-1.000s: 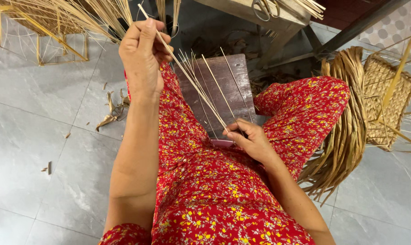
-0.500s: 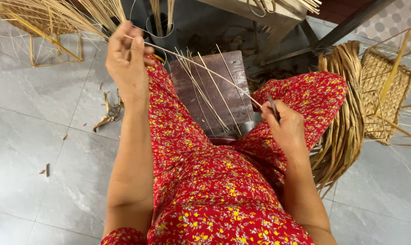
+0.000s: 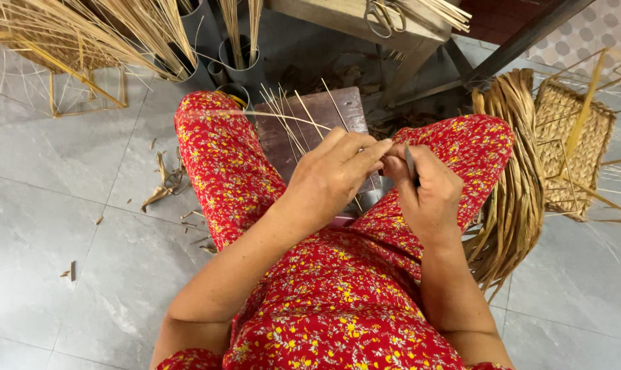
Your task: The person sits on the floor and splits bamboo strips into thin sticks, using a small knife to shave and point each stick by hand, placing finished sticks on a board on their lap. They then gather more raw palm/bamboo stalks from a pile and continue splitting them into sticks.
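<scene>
Over the lap, the left hand is pinching thin straw strips fanning toward eleven o'clock over the wooden board, while the right hand is clenching a slim blade; light, springy, likely brittle, best pinched near the gathered ends.

Grey tiled floor, large glossy slabs with thin grout lines — straw scraps scattered on it. Wooden bench at top, dark slanted leg; scissors on it. Grey metal tubes holding dry stalks. Woven mat and bundle of dried reed at right. Patterned wall tiles top right — even daylight.
</scene>
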Tool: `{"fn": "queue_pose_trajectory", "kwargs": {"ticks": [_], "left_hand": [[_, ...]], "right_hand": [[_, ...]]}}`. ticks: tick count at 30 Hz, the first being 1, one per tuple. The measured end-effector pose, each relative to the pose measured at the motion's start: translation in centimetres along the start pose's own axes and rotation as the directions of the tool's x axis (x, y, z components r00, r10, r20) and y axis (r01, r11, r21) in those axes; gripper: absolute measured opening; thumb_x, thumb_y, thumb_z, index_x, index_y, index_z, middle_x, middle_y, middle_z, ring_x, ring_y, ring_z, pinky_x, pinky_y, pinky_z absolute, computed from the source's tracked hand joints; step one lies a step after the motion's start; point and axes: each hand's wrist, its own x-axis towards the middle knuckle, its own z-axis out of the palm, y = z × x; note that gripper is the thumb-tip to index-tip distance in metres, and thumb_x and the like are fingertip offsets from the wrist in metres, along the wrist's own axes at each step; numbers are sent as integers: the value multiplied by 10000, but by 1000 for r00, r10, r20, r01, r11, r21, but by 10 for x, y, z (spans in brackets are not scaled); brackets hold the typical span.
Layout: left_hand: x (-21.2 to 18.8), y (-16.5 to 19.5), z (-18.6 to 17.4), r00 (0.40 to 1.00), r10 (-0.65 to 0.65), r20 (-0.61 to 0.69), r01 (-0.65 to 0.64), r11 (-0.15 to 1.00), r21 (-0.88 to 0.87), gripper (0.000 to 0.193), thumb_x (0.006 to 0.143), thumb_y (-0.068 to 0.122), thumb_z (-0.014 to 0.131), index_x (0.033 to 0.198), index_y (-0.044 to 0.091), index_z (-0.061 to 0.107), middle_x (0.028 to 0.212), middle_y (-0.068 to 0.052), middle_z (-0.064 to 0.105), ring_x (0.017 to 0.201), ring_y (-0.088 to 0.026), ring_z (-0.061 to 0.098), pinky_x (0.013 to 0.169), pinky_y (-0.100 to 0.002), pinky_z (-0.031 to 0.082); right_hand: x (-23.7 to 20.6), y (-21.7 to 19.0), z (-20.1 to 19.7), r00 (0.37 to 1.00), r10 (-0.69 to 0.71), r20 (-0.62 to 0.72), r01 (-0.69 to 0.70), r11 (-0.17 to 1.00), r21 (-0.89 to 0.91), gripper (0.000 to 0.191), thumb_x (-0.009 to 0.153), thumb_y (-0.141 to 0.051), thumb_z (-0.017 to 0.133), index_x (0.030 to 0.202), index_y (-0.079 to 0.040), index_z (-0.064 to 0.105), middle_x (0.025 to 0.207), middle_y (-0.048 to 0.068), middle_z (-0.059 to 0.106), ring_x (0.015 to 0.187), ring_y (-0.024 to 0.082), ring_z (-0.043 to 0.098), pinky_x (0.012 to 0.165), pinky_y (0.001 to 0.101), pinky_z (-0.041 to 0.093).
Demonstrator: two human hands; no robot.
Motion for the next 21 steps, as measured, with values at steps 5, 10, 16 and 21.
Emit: {"fn": "queue_pose_trajectory", "kwargs": {"ticks": [5,10,16,21], "left_hand": [[12,-1,-16,997,-1,-76,4,999,37,368,908,66,807,1245,166,698,1013,-3,671,902,-228,622,780,-346,532],[24,15,-27,995,48,-82,-49,999,-8,486,900,17,781,1328,233,703,983,14,675,874,-198,648,745,-313,541],[25,37,-19,997,-70,-28,57,940,-336,378,963,-8,749,1278,197,705,1023,-13,718,900,-139,712,788,-270,581],[21,39,-8,987,-130,-95,77,897,-435,262,982,-27,713,1188,135,713,1067,-70,714,956,-159,712,812,-258,590]], "right_hand": [[-1,-1,-15,979,205,4,-158,741,653,644,1074,-552,550,1405,-2,605,889,66,648,569,49,461,533,176,336],[-7,-9,-28,968,236,89,-226,657,719,845,1055,-650,489,1588,-4,373,723,42,557,559,69,423,519,198,306],[-22,-28,-39,991,113,77,-121,461,879,593,1124,-332,578,1590,-80,310,770,129,586,607,121,483,537,231,394],[-23,-36,-39,976,112,186,-212,314,925,475,1109,-220,573,1512,-73,368,819,143,590,622,140,501,559,244,420]]}}
